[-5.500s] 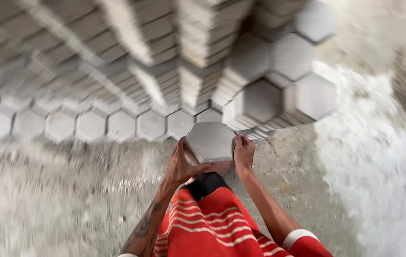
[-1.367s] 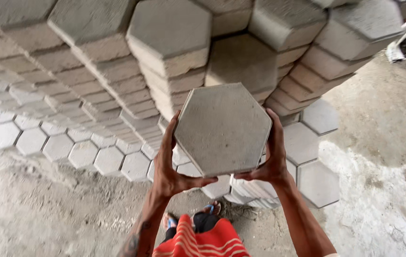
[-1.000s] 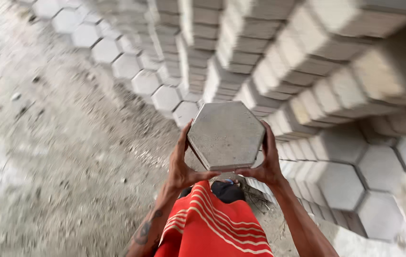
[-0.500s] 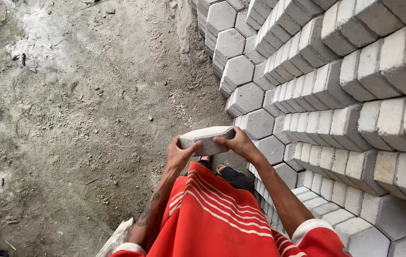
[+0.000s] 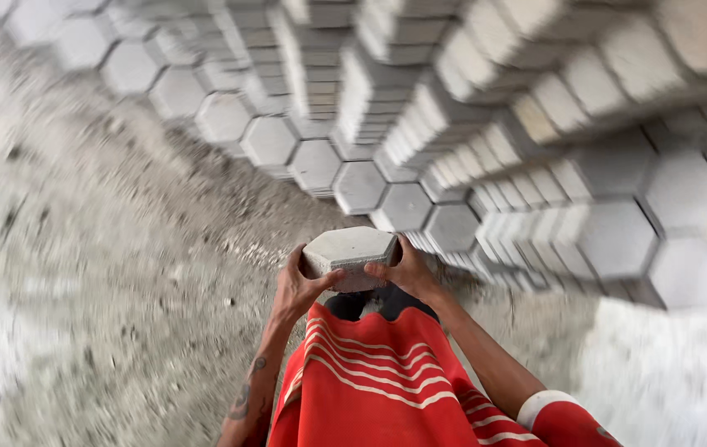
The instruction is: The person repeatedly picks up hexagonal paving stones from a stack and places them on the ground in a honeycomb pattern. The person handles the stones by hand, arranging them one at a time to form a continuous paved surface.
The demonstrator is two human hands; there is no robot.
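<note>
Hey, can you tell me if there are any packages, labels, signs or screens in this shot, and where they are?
None in view. Only a grey hexagonal paving block held between the left hand and right hand, stacks of like blocks behind, and bare dirt ground.

A paver yard: stacked hexagonal concrete blocks (image 5: 486, 108) on dirt ground (image 5: 80, 314).

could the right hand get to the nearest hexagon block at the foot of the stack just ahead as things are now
Probably not right away. The right hand is clamped on the hexagonal paver, shared with the left hand. Nothing lies between it and the nearest stacked block, but it would have to let go first.
</note>
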